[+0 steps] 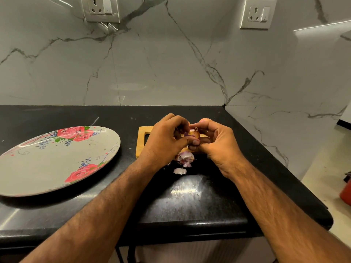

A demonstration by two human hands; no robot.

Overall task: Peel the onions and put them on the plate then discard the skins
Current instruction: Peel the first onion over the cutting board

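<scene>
A small onion (192, 134), purple and tan, sits between both hands above the wooden cutting board (141, 138). My left hand (165, 138) curls around its left side, with the thumb under it. My right hand (216, 141) grips its right side, fingers curled over the top. Most of the onion is hidden by fingers. Loose pinkish skins (185, 158) lie in a heap on the black counter just below the hands, with one more piece (179, 170) nearer me. The grey plate (38, 168) with red roses lies at the left with nothing on it.
The black counter (190, 202) ends at a rounded front edge near me and at a right edge beside the marble wall. A marble backsplash with two sockets rises behind. A red object (346, 190) stands on the floor at far right.
</scene>
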